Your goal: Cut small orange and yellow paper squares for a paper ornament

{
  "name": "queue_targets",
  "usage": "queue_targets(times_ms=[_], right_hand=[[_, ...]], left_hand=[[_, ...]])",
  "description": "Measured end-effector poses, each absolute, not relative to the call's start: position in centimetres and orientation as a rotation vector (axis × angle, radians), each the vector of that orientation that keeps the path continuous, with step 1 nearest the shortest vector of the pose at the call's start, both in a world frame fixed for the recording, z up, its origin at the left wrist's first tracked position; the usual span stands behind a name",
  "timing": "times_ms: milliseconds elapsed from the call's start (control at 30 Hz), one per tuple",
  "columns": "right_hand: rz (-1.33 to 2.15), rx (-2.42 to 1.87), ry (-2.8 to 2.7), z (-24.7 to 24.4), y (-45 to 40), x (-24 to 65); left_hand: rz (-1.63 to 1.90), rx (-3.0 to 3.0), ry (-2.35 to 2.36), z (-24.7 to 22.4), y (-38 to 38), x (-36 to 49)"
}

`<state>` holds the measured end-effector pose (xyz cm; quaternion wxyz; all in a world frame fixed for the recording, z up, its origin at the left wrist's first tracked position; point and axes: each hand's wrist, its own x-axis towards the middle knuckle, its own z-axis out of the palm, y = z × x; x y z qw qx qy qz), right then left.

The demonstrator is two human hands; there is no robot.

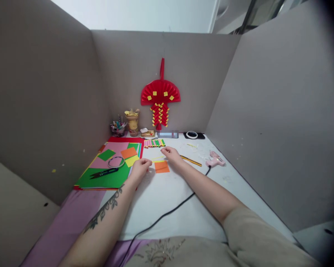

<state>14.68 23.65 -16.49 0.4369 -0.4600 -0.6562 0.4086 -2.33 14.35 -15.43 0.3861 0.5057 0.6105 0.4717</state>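
Observation:
A thin yellow strip (pixel 158 158) stretches between my two hands, just above an orange paper square (pixel 161 167) on the white table. My left hand (pixel 143 165) is closed in a pinch at the strip's left end, beside the coloured paper stack. Closed in a pinch as well, my right hand (pixel 169 151) is near the strip's right end, just below a row of pink, green and yellow paper rolls (pixel 154 143). Whether its fingertips grip the strip is too small to tell. A yellow-and-black pencil (pixel 191 160) lies to the right of my right hand.
Green sheets (pixel 105 180) at left bear scissors (pixel 104 173), a ring (pixel 116 162) and paper squares. A pink glue gun (pixel 215 159) lies right, its black cable (pixel 167 214) crossing the front. Behind stand a pen holder (pixel 118 128) and a cup (pixel 133 124); a red ornament (pixel 160 92) hangs above.

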Motion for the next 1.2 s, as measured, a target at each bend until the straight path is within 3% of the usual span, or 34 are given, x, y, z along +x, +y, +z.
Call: queue_targets(times_ms=[200, 367, 533, 700, 1200], right_hand=[[1.298, -0.981, -1.713, -16.1, 21.2, 15.9], [0.952, -1.271, -1.779, -15.9, 25.2, 14.8], [0.736, -1.462, -1.972, -16.2, 28.0, 12.3], [0.538, -1.501, -2.04, -16.1, 27.8, 13.2], [0.176, -2.059, -1.81, -13.8, 35.1, 28.4]], left_hand=[[1.262, 1.37, 1.513, -15.3, 14.4, -2.0], [1.155, 1.694, 1.646, -15.5, 14.0, -1.8], [0.698, 2.332, 1.555, -16.0, 13.0, -1.1], [0.336, 2.501, 1.52, -15.8, 11.9, -0.7], [0.319, 2.483, 1.505, -16.0, 11.5, 0.0]])
